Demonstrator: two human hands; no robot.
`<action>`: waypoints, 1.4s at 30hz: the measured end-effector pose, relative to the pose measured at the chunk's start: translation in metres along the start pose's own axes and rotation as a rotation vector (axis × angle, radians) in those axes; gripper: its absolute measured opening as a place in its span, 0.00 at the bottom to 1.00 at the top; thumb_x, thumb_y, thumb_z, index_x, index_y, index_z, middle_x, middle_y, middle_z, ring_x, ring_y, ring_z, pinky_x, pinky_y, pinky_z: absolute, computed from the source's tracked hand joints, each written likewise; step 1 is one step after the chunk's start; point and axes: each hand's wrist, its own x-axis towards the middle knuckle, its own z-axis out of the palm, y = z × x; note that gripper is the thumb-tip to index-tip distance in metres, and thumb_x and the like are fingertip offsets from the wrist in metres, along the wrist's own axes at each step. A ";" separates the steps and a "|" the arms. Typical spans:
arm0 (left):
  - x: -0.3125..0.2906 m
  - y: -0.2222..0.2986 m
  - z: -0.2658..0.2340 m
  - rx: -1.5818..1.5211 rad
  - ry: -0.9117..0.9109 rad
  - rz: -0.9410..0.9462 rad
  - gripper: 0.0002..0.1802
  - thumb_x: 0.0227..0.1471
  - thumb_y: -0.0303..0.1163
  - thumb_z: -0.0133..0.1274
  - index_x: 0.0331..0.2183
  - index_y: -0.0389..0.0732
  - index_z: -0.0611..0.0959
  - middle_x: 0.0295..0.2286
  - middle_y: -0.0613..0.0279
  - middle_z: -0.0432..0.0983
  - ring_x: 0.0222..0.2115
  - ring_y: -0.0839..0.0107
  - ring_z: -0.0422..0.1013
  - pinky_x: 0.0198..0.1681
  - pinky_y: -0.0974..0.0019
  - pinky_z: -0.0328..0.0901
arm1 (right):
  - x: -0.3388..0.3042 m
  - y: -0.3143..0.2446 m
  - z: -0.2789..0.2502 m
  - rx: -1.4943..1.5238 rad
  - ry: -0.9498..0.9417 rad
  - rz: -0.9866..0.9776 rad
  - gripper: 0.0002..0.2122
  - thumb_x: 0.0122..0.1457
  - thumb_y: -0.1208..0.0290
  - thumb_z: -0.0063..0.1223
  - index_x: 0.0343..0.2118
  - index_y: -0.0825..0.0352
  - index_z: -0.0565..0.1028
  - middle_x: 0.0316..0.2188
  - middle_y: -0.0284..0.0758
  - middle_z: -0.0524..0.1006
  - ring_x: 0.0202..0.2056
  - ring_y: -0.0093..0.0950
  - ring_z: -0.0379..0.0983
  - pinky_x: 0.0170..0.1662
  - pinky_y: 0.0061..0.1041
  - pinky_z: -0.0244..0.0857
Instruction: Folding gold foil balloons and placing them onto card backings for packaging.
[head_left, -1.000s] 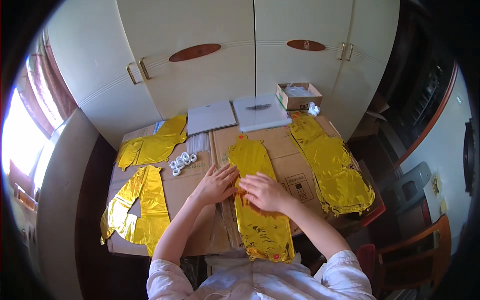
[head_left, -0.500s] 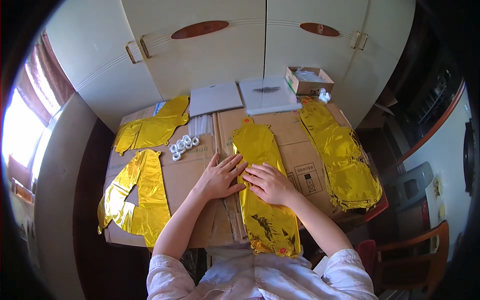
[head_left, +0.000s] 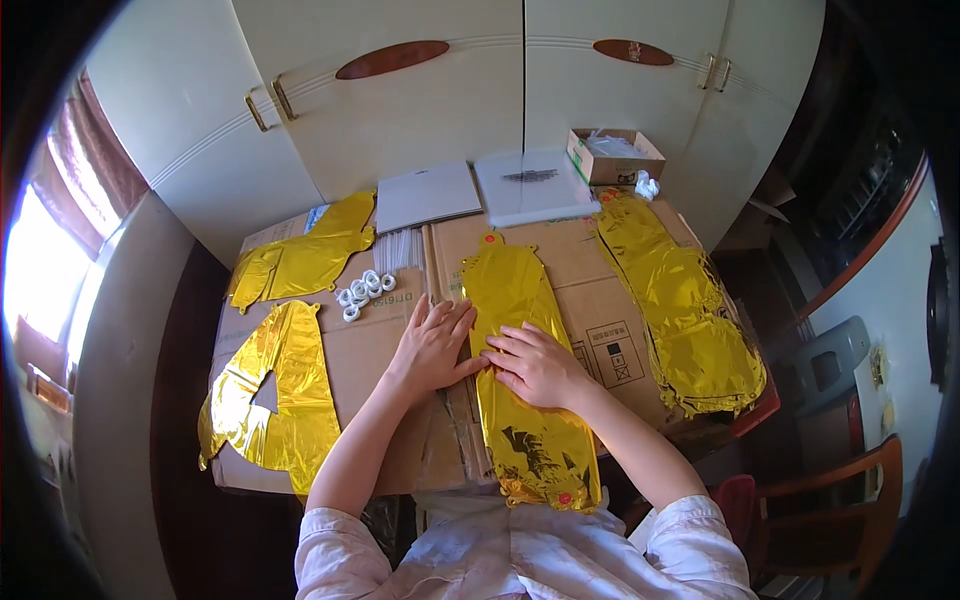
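Observation:
A long, flat gold foil balloon [head_left: 515, 290] lies lengthwise before me on the cardboard surface, a red dot near each end. My right hand [head_left: 535, 368] rests palm down across its middle with the fingers stretched out. Just left of it, my left hand [head_left: 432, 345] lies flat with fingers spread, mostly on the cardboard [head_left: 385, 425], its thumb and fingertips at the balloon's left edge. Neither hand grips anything. Creased, dark reflections mark the balloon's near part.
More flat gold foil balloons lie around: an A-shaped one [head_left: 312, 375] near left, another [head_left: 310, 255] far left, a stack [head_left: 680, 300] at right. White ribbon rolls [head_left: 362, 292], clear sticks [head_left: 402, 250], a grey-white flat pad [head_left: 428, 197], a clear plastic bag [head_left: 530, 190] and an open box [head_left: 615, 158] sit farther back.
My left hand has shifted slightly left, off the balloon's middle toward its edge, with its fingers more spread. My right hand stays on the balloon.

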 end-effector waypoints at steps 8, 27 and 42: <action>0.003 -0.002 -0.003 0.007 -0.034 -0.025 0.40 0.53 0.59 0.46 0.56 0.38 0.70 0.56 0.57 0.65 0.56 0.59 0.61 0.64 0.47 0.44 | -0.001 0.001 -0.001 0.028 -0.072 0.037 0.17 0.60 0.61 0.50 0.50 0.61 0.74 0.54 0.33 0.72 0.58 0.33 0.62 0.62 0.40 0.52; -0.001 -0.010 0.007 -0.103 -0.099 0.042 0.37 0.56 0.50 0.47 0.61 0.42 0.62 0.61 0.57 0.57 0.65 0.60 0.47 0.65 0.46 0.40 | 0.000 0.000 -0.002 -0.002 -0.139 0.039 0.22 0.58 0.57 0.52 0.54 0.62 0.71 0.57 0.34 0.68 0.61 0.34 0.60 0.64 0.42 0.49; -0.001 -0.009 0.005 -0.063 -0.089 -0.008 0.43 0.53 0.61 0.45 0.59 0.39 0.65 0.61 0.57 0.58 0.64 0.62 0.49 0.65 0.47 0.41 | 0.000 -0.002 -0.004 -0.021 -0.198 0.060 0.23 0.60 0.55 0.50 0.55 0.61 0.70 0.59 0.34 0.67 0.63 0.31 0.56 0.65 0.41 0.46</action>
